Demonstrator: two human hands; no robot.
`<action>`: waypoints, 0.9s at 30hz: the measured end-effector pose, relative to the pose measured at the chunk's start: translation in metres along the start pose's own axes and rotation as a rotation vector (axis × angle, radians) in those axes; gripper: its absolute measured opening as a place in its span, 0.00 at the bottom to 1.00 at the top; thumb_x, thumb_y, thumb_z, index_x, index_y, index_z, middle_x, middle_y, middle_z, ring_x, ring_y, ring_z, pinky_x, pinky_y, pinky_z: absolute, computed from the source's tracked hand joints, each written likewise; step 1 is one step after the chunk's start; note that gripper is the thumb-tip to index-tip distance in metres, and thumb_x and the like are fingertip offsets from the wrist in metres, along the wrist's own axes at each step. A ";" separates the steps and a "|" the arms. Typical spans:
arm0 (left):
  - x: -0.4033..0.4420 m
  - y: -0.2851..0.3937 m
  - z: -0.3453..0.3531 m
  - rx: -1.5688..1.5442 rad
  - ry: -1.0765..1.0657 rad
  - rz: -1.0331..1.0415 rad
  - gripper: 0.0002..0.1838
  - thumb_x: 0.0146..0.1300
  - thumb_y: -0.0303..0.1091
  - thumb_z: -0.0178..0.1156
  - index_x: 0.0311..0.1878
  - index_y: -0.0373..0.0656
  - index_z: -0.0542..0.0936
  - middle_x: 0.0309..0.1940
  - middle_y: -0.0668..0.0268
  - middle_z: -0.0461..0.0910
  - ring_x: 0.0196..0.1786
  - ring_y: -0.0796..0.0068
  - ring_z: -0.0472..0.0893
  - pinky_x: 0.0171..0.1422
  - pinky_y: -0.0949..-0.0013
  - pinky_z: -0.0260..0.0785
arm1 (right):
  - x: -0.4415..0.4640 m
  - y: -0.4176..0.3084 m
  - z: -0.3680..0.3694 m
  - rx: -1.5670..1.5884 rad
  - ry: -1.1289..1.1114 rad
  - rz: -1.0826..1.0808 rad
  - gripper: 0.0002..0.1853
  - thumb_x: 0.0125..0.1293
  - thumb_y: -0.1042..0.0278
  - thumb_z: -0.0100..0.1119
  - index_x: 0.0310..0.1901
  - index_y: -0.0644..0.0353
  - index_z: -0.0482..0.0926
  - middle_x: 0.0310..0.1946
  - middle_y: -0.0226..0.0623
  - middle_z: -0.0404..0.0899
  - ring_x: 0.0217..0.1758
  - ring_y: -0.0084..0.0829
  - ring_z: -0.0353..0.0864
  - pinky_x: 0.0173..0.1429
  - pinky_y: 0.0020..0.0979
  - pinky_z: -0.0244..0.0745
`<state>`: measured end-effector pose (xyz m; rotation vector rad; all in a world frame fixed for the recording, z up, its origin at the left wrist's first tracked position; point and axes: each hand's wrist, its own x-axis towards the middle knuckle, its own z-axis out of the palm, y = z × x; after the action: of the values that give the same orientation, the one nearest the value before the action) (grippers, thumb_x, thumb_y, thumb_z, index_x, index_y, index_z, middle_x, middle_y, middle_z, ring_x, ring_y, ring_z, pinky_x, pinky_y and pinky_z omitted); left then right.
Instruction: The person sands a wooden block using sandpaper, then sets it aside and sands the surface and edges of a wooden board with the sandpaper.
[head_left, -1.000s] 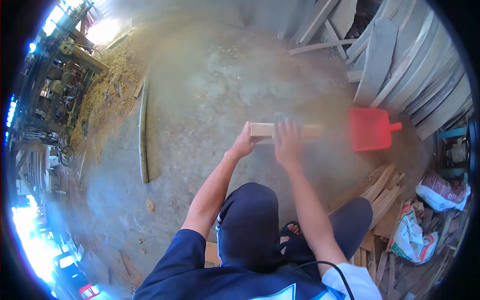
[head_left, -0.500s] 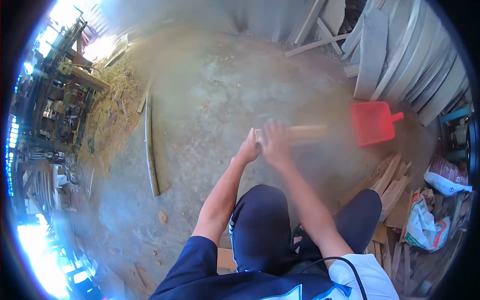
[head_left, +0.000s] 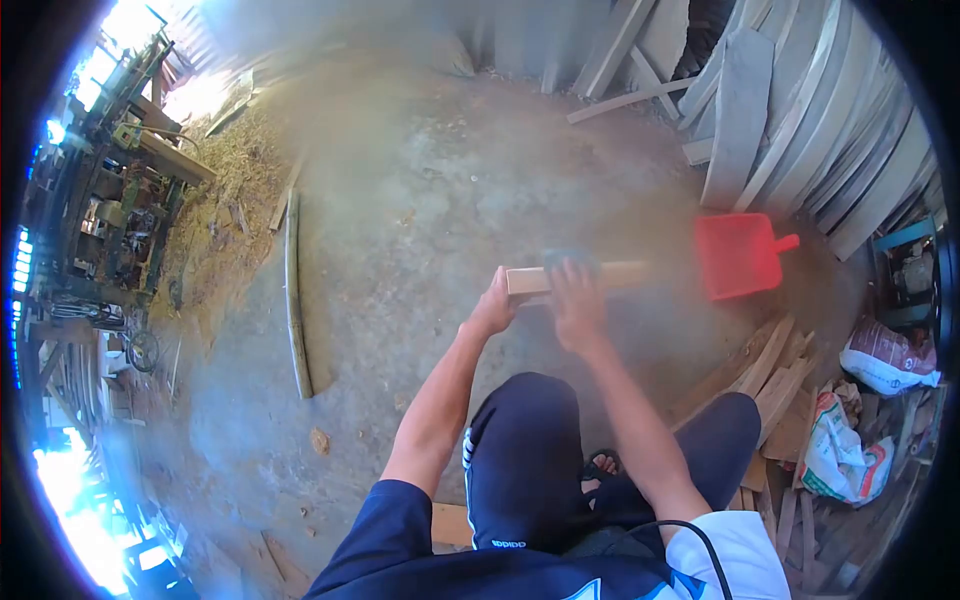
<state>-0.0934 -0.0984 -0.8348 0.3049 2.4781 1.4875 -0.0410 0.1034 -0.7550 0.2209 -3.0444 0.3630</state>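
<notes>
A pale, squared piece of wood (head_left: 625,272) is held out level above the floor, in front of my knees. My left hand (head_left: 494,305) is closed around its near left end. Over the middle of the wood lies my right hand (head_left: 578,305), slightly blurred, pressing a grey-blue sheet that looks like sandpaper (head_left: 566,258) against it. The fingers partly cover this sheet, so its full shape is hidden. The far right end of the wood is smeared.
A red dustpan (head_left: 742,256) lies on the floor to the right, near leaning curved boards (head_left: 740,120). Wood offcuts (head_left: 770,370) and sacks (head_left: 845,450) are at lower right. A long pole (head_left: 295,300) lies left, beside sawdust (head_left: 225,200) and machinery.
My right hand has slid rightward along the wood with the sheet, uncovering the wood's left end. My left hand keeps its hold there.
</notes>
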 end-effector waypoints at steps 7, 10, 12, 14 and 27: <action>-0.002 0.008 -0.005 0.109 -0.008 -0.068 0.26 0.59 0.21 0.60 0.59 0.40 0.62 0.55 0.43 0.75 0.58 0.32 0.74 0.56 0.43 0.71 | 0.030 0.067 0.016 -0.101 0.078 0.226 0.29 0.76 0.48 0.45 0.74 0.50 0.66 0.78 0.36 0.57 0.82 0.44 0.49 0.81 0.57 0.39; -0.006 0.016 -0.007 0.070 -0.060 -0.084 0.26 0.60 0.20 0.59 0.59 0.41 0.62 0.55 0.43 0.75 0.59 0.33 0.73 0.56 0.43 0.71 | 0.021 0.038 0.014 -0.027 0.047 0.109 0.29 0.76 0.48 0.44 0.74 0.49 0.65 0.78 0.37 0.57 0.82 0.45 0.49 0.81 0.58 0.39; -0.004 0.009 -0.003 0.056 -0.037 -0.052 0.25 0.60 0.20 0.58 0.59 0.41 0.62 0.55 0.43 0.74 0.59 0.33 0.73 0.57 0.43 0.71 | -0.010 0.032 0.011 0.043 0.034 0.016 0.29 0.76 0.47 0.43 0.74 0.49 0.65 0.78 0.36 0.57 0.82 0.45 0.49 0.81 0.59 0.38; -0.010 0.007 0.000 0.044 -0.021 -0.042 0.25 0.59 0.19 0.58 0.59 0.42 0.63 0.56 0.43 0.74 0.59 0.33 0.73 0.57 0.43 0.70 | -0.030 0.053 0.001 0.034 0.029 0.099 0.29 0.76 0.47 0.43 0.74 0.48 0.65 0.78 0.35 0.57 0.82 0.44 0.49 0.81 0.59 0.37; -0.015 0.008 0.004 0.073 -0.011 -0.075 0.27 0.61 0.22 0.61 0.61 0.41 0.61 0.54 0.43 0.75 0.61 0.35 0.73 0.59 0.45 0.70 | -0.037 0.066 -0.018 -0.016 -0.099 0.121 0.30 0.76 0.47 0.42 0.76 0.47 0.62 0.80 0.32 0.53 0.83 0.41 0.48 0.81 0.60 0.36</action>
<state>-0.0777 -0.0956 -0.8284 0.2293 2.5098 1.3654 -0.0131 0.1763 -0.7554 0.0555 -3.1663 0.3453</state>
